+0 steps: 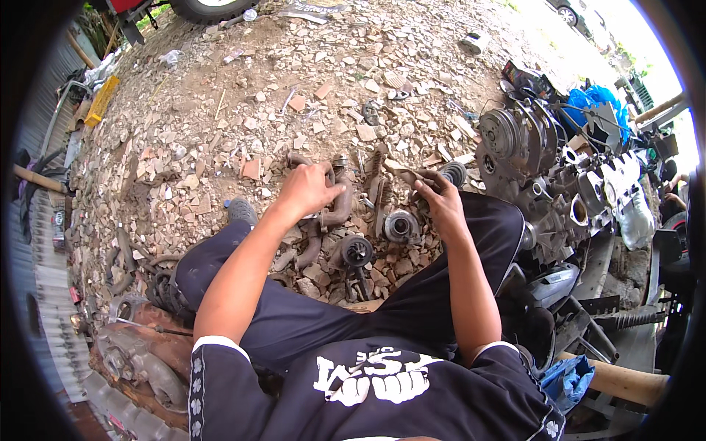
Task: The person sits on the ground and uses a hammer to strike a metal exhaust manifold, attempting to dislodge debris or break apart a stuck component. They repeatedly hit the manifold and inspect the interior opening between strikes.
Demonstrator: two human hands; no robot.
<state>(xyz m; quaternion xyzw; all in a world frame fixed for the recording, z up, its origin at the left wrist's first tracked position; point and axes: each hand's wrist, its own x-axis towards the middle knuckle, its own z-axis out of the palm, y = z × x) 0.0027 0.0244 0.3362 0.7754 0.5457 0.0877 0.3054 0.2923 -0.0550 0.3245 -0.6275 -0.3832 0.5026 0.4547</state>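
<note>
My left hand (307, 189) is closed over the upper end of a rusty curved exhaust pipe (343, 202); its fingertips are partly hidden. To the right, my right hand (441, 197) pinches a thin, flat, brownish piece (407, 176) between thumb and fingers. On the ground between my legs stands a turbocharger part with a dark finned wheel (357, 252). Beside it lies a round metal housing (401, 227) with a central hole. A dark, ridged round part (454, 173) lies just beyond my right hand, and a long dirty metal strip (379, 184) lies between the hands.
Broken tile and stone rubble (257, 117) covers the ground. A large engine (544, 169) stands on my right, with blue plastic (599, 106) behind it. Rusty castings (143, 360) lie at my lower left, by corrugated sheeting (55, 294). A vehicle tyre (209, 10) shows at the top.
</note>
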